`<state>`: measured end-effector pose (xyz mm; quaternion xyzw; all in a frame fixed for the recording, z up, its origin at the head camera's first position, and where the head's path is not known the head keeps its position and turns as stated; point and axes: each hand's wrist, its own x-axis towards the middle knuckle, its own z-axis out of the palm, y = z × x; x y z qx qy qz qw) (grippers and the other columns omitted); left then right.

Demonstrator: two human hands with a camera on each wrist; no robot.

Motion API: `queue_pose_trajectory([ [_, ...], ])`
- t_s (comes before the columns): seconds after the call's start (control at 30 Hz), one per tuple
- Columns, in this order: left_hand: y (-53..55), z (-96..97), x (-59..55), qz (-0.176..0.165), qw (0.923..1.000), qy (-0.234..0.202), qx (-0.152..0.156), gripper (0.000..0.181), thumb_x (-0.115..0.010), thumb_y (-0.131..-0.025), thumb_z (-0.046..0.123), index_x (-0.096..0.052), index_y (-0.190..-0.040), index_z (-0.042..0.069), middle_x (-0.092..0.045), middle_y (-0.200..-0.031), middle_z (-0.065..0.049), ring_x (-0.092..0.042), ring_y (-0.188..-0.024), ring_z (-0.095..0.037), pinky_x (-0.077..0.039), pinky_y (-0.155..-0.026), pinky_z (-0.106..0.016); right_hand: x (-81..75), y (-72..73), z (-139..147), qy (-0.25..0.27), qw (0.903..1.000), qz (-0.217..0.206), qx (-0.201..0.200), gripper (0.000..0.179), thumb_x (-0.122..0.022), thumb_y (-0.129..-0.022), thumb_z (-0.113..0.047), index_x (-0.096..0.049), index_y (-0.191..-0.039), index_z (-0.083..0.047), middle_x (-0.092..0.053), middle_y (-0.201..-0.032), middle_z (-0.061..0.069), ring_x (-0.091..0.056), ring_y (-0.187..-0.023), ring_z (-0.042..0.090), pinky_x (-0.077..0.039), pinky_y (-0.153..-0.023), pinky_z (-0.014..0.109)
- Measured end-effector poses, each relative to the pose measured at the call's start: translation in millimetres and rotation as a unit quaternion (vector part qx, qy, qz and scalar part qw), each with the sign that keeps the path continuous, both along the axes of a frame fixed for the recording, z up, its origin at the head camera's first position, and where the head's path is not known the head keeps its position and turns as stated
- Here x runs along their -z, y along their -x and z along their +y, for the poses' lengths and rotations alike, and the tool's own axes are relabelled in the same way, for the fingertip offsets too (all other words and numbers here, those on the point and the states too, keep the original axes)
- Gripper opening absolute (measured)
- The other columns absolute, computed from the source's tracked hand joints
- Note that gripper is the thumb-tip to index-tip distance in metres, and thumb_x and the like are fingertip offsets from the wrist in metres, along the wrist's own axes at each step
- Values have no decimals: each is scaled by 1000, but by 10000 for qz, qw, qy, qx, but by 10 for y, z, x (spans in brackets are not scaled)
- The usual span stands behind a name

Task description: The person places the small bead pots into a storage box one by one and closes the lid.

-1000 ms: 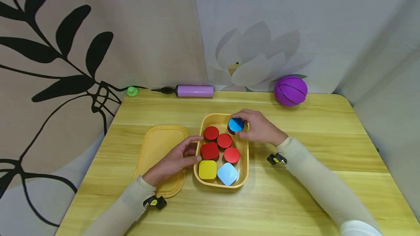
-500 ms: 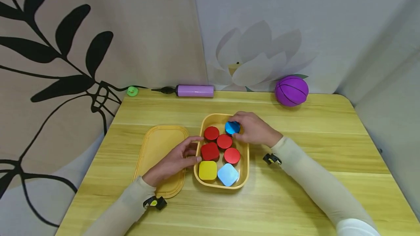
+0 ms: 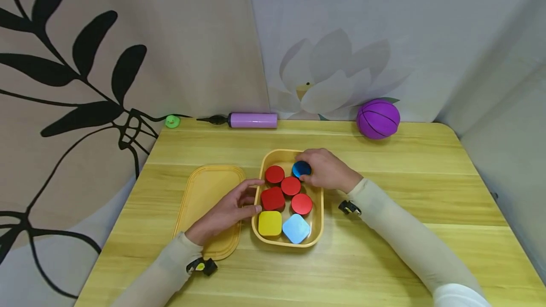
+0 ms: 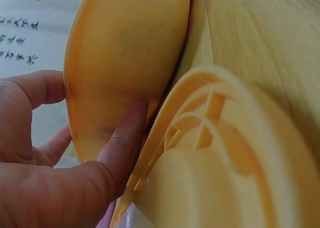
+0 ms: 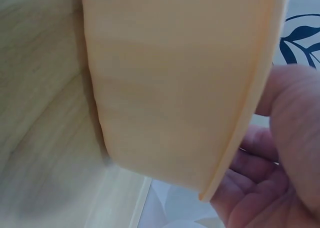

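A yellow-orange plastic tub point(image 3: 316, 203) stands on the table with several coloured blocks inside. My right hand point(image 3: 327, 168) reaches over its far right rim and pinches a round blue block point(image 3: 301, 169) between thumb and fingers. Three round red blocks, one of them here point(image 3: 291, 185), lie near it. A square red block point(image 3: 273, 199), a square yellow block point(image 3: 270, 223) and a light blue square block point(image 3: 296, 228) fill the near part. At the tub's left side rests my left hand point(image 3: 222, 212), its thumb point(image 4: 122, 143) against the outer wall. The right wrist view hides the blue block behind the tub.
A matching lid point(image 3: 213, 176) lies left of the tub, partly under my left forearm and hand. Along the back edge are a small green toy point(image 3: 172, 121), a purple hand pump point(image 3: 252, 120) and a purple ball point(image 3: 378, 119). A patterned curtain point(image 3: 192, 37) hangs behind the table.
My right hand has moved left and slightly nearer with the blue block, which now sits closer to the red blocks. The left hand has stayed at the tub's side.
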<state>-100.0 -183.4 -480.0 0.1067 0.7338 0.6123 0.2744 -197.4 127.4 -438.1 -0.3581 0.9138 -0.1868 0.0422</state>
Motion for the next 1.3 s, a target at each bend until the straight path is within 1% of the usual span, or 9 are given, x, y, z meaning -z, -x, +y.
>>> queue_pose_trajectory([
  [0.33, 6, 10, -1, 4, 10000, -4, 16, 67, -71, -103, 23, -38, -161, 26, -46, -156, -16, -55, -136, -34, -59, -100, -39, -4, -11, 36, 153, 9998, 98, 6, 52, -85, -91, -25, -69, -134, 0, -74, -127, 13, -71, -110, 26, -58, -101, 44],
  [0.47, 10, 19, -27, 95, 9998, 144, -19, 67, -73, -102, 23, -40, -160, 28, -47, -155, -14, -56, -135, -34, -59, -100, -40, -26, -30, 46, 482, 9988, 34, 57, 52, -85, -91, -25, -69, -134, 0, -74, -128, 13, -72, -108, 28, -59, -99, 44],
  [0.63, 5, 7, -51, 205, 9991, 369, -92, 66, -75, -100, 25, -44, -158, 31, -48, -155, -7, -55, -139, -33, -58, -103, -41, -92, -101, 31, 1013, 9945, -253, 26, 52, -84, -92, -26, -69, -135, -1, -74, -129, 14, -74, -101, 27, -61, -93, 45],
  [0.77, -12, -16, -54, 432, 9980, 449, -100, 65, -74, -101, 24, -44, -158, 28, -49, -155, -7, -55, -140, -34, -58, -104, -41, -163, -206, -11, 1372, 9893, -497, -49, 50, -80, -95, -28, -67, -136, -3, -73, -129, 16, -75, -97, 25, -63, -89, 45],
  [0.83, -31, -33, -58, 561, 9971, 508, -91, 65, -74, -101, 24, -45, -159, 26, -51, -154, -9, -57, -138, -34, -58, -104, -39, -202, -264, -36, 1494, 9871, -563, -66, 49, -79, -96, -29, -67, -136, -4, -74, -128, 15, -76, -98, 26, -63, -88, 44],
  [1.0, -94, -122, -89, 602, 9968, 502, -140, 62, -75, -101, 25, -47, -157, 25, -56, -149, -10, -59, -136, -33, -58, -100, -31, -295, -406, -102, 1754, 9813, -786, -91, 46, -77, -97, -27, -67, -135, -4, -74, -129, 14, -76, -103, 31, -63, -90, 46],
  [1.1, -138, -216, -106, 637, 9967, 473, -194, 60, -73, -102, 24, -48, -156, 20, -56, -150, -12, -59, -137, -35, -57, -99, -26, -304, -493, -155, 1887, 9766, -1029, -63, 44, -74, -99, -26, -66, -137, -6, -73, -130, 14, -75, -108, 30, -62, -92, 46],
  [1.2, -202, -339, -124, 596, 9968, 452, -295, 58, -71, -103, 23, -47, -156, 14, -54, -152, -16, -57, -139, -37, -56, -100, -25, -272, -582, -240, 2084, 9690, -1324, 11, 44, -72, -101, -27, -65, -140, -8, -73, -131, 13, -73, -111, 26, -62, -93, 41],
  [1.3, -264, -463, -149, 566, 9968, 419, -368, 58, -69, -105, 22, -46, -156, 9, -53, -153, -21, -55, -140, -41, -56, -100, -24, -228, -664, -356, 2355, 9572, -1677, 97, 43, -71, -101, -24, -64, -140, -7, -72, -132, 12, -72, -112, 21, -62, -94, 36],
])
